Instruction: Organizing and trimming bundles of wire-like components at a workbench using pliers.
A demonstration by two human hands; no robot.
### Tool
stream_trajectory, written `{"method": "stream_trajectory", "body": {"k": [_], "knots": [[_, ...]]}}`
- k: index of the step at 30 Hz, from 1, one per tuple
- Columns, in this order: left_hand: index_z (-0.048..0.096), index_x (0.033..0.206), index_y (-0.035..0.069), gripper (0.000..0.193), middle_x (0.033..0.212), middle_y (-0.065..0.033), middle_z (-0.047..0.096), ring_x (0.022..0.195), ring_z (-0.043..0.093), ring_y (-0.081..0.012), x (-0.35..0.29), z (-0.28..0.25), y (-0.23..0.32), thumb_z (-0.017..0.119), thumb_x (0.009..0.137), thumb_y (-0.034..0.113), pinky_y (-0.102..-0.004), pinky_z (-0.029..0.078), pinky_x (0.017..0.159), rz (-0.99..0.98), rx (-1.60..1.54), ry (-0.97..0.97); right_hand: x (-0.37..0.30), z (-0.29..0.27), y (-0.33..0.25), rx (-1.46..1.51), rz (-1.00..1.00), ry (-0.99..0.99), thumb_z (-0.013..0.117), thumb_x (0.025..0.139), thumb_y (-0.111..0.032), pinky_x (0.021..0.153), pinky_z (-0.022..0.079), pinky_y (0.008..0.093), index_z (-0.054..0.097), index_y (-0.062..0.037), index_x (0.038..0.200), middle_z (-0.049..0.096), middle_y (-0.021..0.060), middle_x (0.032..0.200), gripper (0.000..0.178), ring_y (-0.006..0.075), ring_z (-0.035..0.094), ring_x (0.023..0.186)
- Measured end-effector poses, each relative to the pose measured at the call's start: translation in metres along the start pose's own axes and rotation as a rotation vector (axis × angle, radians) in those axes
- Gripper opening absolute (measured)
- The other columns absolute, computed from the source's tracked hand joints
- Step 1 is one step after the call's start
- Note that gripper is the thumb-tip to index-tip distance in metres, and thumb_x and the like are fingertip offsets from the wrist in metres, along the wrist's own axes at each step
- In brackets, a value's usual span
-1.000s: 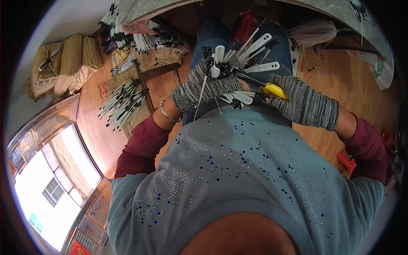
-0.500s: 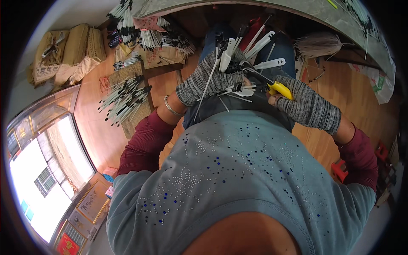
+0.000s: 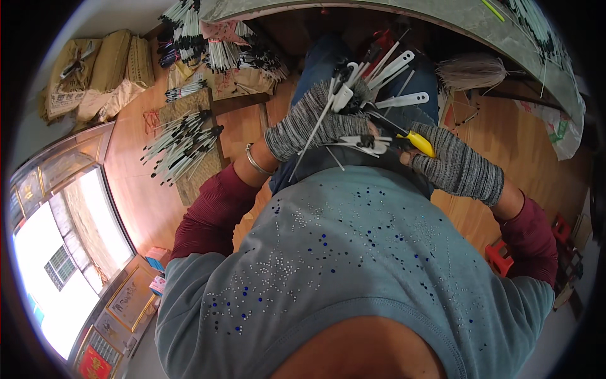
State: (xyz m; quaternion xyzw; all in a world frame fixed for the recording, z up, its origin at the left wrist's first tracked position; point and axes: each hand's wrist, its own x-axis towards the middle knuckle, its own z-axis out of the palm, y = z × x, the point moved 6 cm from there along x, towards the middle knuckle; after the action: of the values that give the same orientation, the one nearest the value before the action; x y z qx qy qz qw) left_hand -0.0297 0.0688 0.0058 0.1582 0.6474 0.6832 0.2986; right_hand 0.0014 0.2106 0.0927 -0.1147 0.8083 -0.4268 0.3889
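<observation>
My left hand (image 3: 315, 123), in a grey knit fingerless glove, is closed round a bunch of white plastic sticks (image 3: 404, 100) above my lap. Some of them have flat, holed ends and others have black tips; they fan out in several directions. Gloved the same way, my right hand (image 3: 454, 161) grips yellow-handled pliers (image 3: 420, 144). Their dark jaws point up and left into the bunch, close to my left fingers. Exactly what the jaws touch is hidden among the sticks.
Bundles of black-tipped white sticks (image 3: 183, 148) lie on a wooden bench at the left, with more piled behind it. Brown sacks (image 3: 107, 69) stand far left. A grey table edge (image 3: 379, 9) curves across the far side; a bundle of pale strands (image 3: 473, 74) lies beneath its right part.
The bunch in my left hand has turned and shifted slightly, its white flat ends now lying differently. The pliers have dropped a little, with my right hand still round them.
</observation>
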Motion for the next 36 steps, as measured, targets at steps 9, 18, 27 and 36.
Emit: {"method": "stream_trajectory", "body": {"k": [9,18,27,36], "knots": [[0.052,0.092,0.005,0.025,0.088,-0.0054,0.053,0.079,0.049,-0.0144,0.011,-0.003,-0.012,0.057,0.071,0.017,-0.0248,0.041,0.071,0.197,0.18,-0.054,0.011,0.001,0.008,-0.114,-0.032,-0.042,0.052,0.074,-0.03,0.05,0.039,0.0244,0.046,0.0003,0.092,0.048,0.0072,0.064,0.036,0.012,0.047,0.054],[0.05,0.088,0.003,0.023,0.079,-0.0031,0.052,0.07,0.051,-0.0112,-0.038,-0.072,0.013,0.056,0.072,0.019,-0.0218,0.043,0.061,0.226,0.157,0.368,0.008,-0.009,-0.018,0.124,0.136,-0.084,0.05,0.074,-0.021,0.034,0.03,0.0187,0.046,-0.0025,0.082,0.042,0.0012,0.051,0.021,0.0067,0.038,0.036],[0.048,0.098,0.008,0.038,0.092,-0.0056,0.053,0.082,0.052,-0.0195,-0.209,-0.168,0.014,0.041,0.078,0.04,-0.0343,0.043,0.076,0.652,-0.984,0.952,0.022,-0.001,-0.058,0.28,0.115,-0.065,0.052,0.076,-0.018,0.041,0.033,0.0146,0.048,-0.0046,0.087,0.044,-0.0033,0.059,0.018,0.0025,0.04,0.048],[0.051,0.092,0.009,0.03,0.085,-0.009,0.055,0.073,0.053,-0.0194,-0.316,-0.296,-0.156,0.043,0.077,0.034,-0.0339,0.044,0.067,0.166,-0.804,1.852,0.036,-0.034,-0.059,0.206,-0.13,0.158,0.052,0.076,-0.016,0.044,0.033,0.0134,0.049,-0.0049,0.093,0.043,-0.0041,0.06,0.021,0.0009,0.039,0.051]]}}
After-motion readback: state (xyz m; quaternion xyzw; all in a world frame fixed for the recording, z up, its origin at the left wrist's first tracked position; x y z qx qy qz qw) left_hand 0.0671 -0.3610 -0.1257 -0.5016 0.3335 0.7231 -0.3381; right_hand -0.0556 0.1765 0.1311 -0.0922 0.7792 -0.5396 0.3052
